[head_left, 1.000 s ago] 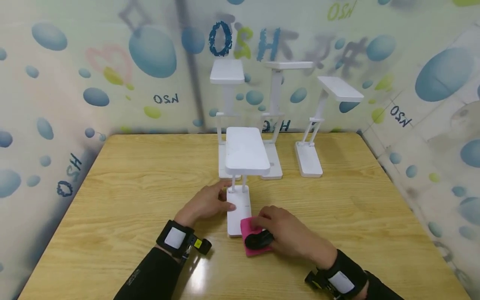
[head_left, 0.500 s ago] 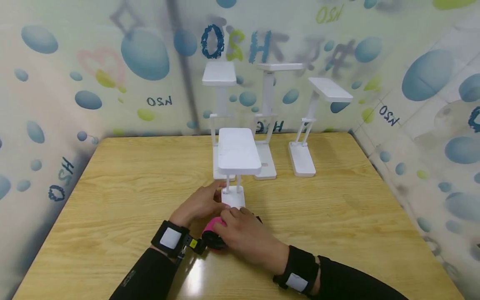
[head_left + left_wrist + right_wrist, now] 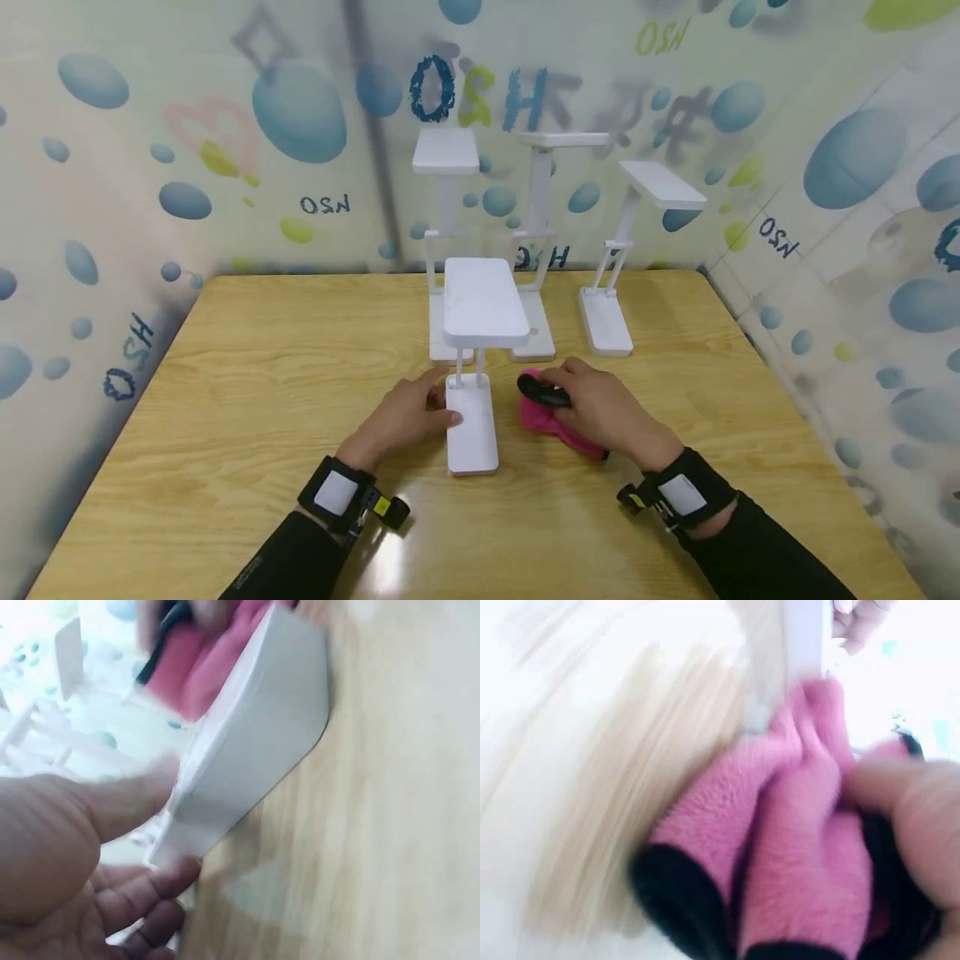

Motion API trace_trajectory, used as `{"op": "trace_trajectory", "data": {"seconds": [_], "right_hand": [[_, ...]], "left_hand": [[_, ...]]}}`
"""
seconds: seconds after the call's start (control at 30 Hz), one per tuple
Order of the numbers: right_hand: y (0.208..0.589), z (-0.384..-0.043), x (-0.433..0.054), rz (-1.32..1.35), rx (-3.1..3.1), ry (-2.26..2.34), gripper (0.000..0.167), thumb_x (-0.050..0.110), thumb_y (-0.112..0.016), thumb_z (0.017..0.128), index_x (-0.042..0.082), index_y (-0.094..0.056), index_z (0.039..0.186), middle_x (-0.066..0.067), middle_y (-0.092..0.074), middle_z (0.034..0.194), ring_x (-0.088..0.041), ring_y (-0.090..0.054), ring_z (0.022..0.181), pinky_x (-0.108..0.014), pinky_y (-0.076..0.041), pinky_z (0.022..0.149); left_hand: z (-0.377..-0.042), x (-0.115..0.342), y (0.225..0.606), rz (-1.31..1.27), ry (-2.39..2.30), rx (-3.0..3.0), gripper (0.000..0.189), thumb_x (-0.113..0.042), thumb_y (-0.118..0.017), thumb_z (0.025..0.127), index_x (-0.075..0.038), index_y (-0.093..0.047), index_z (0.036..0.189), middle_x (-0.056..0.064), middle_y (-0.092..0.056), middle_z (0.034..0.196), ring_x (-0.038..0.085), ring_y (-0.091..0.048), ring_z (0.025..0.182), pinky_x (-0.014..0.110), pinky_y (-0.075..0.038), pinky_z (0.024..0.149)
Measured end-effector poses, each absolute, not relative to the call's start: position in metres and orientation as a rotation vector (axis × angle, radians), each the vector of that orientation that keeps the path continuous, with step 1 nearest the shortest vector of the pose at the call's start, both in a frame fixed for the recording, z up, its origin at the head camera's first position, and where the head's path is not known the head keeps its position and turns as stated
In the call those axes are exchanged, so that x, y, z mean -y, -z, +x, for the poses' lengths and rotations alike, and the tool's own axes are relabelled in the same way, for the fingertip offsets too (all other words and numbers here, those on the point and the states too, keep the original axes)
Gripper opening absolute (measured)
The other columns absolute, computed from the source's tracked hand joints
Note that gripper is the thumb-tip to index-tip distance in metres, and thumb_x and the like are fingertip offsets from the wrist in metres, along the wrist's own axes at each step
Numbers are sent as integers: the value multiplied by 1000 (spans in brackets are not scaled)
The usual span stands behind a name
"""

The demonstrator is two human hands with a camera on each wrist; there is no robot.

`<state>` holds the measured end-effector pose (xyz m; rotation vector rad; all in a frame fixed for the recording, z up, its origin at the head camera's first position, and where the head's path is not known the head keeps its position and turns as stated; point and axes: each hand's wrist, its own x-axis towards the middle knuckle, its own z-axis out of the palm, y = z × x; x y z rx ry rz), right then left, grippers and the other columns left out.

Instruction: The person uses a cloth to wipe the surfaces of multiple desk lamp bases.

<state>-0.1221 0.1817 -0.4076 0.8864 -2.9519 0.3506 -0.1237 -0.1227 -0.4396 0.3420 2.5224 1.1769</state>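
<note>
A white folding desk lamp stands near the middle of the table, its flat head tilted over its base. My left hand holds the base at its left side, thumb on top; in the left wrist view the fingers lie by its edge. To the right of the base, my right hand grips a fuzzy pink cloth with black edging. The cloth hangs in folds in the right wrist view, where motion blurs it. Part of it is hidden under the fingers.
Behind stand three more white desk lamps: one at the back left, one in the middle and one at the right. The wooden table meets a patterned wall covering at the back.
My right hand swept the cloth leftward over the front of the lamp base, then back to the right and farther from me. My left hand stays on the base.
</note>
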Motion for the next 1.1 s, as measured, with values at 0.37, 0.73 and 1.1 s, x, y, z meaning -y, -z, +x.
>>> {"op": "trace_trajectory", "data": {"seconds": [0.37, 0.73, 1.1], "right_hand": [[418, -151, -121, 720, 3154, -713, 47, 22, -71, 97, 7, -68, 141, -12, -63, 103, -16, -57, 77, -28, -48, 62], [401, -82, -134, 862, 3337, -794, 44, 28, -84, 83, -1, -73, 114, -6, -58, 97, -13, -56, 70, -26, -46, 56], [416, -122, -126, 698, 3172, -838, 7, 9, -75, 86, 13, -71, 91, -4, -56, 83, -14, -54, 66, -26, -44, 52]], "left_hand": [[-98, 116, 433, 391, -1225, -2391, 119, -24, -96, 77, -7, -20, 166, 10, -75, 123, 16, -67, 106, 44, -53, 99], [-98, 112, 432, 319, -1108, -2446, 126, -30, -96, 77, -4, -13, 169, 14, -72, 129, 18, -64, 104, 46, -52, 100], [-98, 113, 434, 312, -1109, -2441, 128, -31, -95, 78, -7, -10, 170, 8, -75, 120, 16, -65, 102, 43, -52, 98]]}}
